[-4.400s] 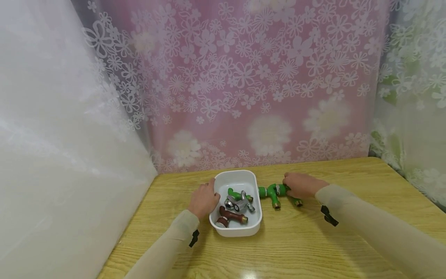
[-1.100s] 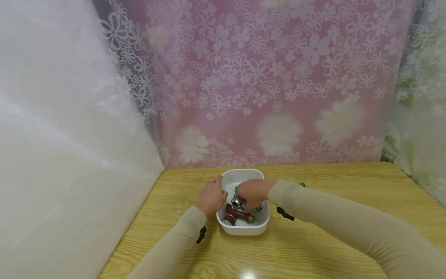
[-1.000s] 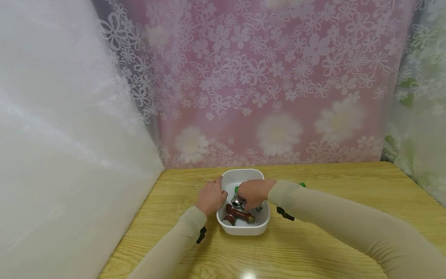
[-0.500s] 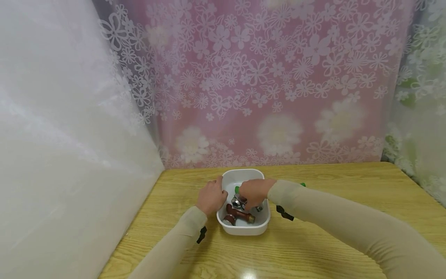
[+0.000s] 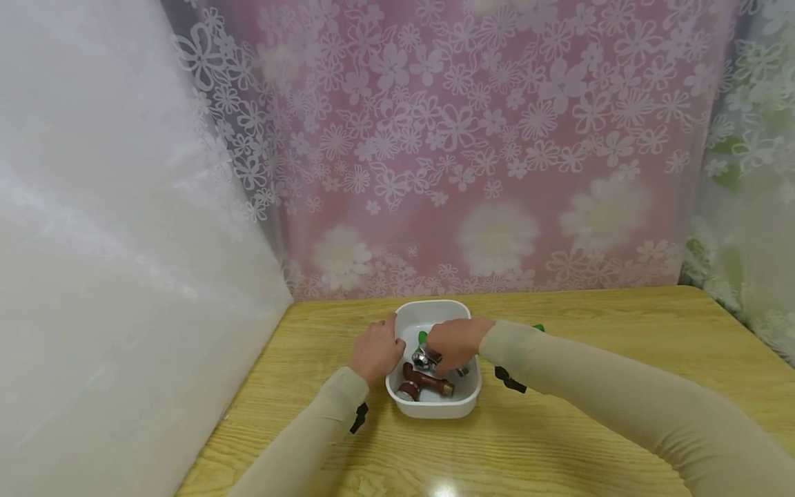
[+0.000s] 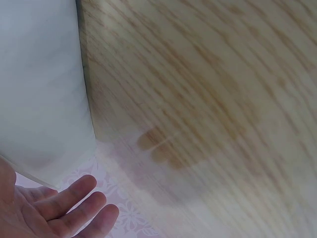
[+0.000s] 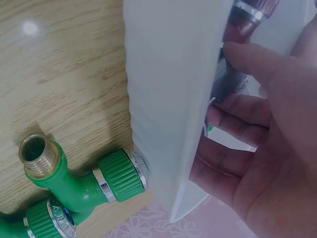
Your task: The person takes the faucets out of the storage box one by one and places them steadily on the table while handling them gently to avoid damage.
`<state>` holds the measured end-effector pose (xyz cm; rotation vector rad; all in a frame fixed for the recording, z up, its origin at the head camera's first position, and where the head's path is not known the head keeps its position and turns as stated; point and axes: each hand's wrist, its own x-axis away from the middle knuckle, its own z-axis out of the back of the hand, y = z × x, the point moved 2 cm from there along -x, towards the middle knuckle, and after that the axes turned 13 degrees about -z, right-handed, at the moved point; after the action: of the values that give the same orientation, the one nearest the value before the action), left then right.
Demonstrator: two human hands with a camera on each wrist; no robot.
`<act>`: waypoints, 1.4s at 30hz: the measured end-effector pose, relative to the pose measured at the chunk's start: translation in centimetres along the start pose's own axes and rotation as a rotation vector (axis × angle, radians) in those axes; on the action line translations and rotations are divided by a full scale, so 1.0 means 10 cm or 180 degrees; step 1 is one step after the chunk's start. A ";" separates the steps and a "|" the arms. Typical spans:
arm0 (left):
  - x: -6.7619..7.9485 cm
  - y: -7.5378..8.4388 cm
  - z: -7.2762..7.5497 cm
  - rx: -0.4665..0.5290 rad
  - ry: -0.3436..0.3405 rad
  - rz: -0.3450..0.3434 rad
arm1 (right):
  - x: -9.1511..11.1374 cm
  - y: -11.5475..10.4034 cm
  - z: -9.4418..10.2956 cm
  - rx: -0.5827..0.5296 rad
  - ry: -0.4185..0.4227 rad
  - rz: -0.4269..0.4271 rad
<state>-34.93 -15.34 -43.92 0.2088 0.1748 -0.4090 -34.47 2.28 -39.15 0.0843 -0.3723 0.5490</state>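
Note:
A white plastic basin [image 5: 435,411] stands on the table. My left hand [image 5: 375,351] holds its left rim, thumb over the edge; in the left wrist view the other fingers [image 6: 84,213] stretch out beyond the wall. My right hand [image 5: 456,343] reaches down into the basin and grips a chrome tap [image 5: 422,357], its thumb and fingers around the metal in the right wrist view. Part of that tap is hidden by the hand. A brown tap with a brass thread [image 5: 428,382] lies in front of it. Behind the chrome one a green tap [image 5: 423,337] peeks out.
Green taps [image 7: 79,191] lie on the wooden table [image 5: 522,442] just right of the basin, mostly hidden by my right sleeve in the head view. A flowered curtain [image 5: 472,159] hangs behind the table; whitish sheeting [image 5: 112,228] covers the left side.
Since the oldest frame, my right hand has moved left from the green taps into the basin and taken hold of the chrome tap. Over the last second it has barely moved; the left hand stays put.

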 end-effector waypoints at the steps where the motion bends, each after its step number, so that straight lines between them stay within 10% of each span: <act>1: 0.00 0.00 0.00 -0.0003 0.0006 -0.0002 | 0.00 0.00 0.00 -0.0017 0.0007 0.0001; 24: 0.01 0.03 -0.02 0.0030 -0.0062 0.0028 | -0.05 0.05 -0.13 -0.0177 0.0059 -0.0009; 42: -0.02 0.01 -0.01 0.0014 -0.0083 0.0115 | 0.12 0.17 0.24 -0.0068 0.0348 0.0196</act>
<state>-35.09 -15.09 -43.96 0.2106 0.1442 -0.3760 -35.18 3.88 -36.51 0.0222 -0.2747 0.6079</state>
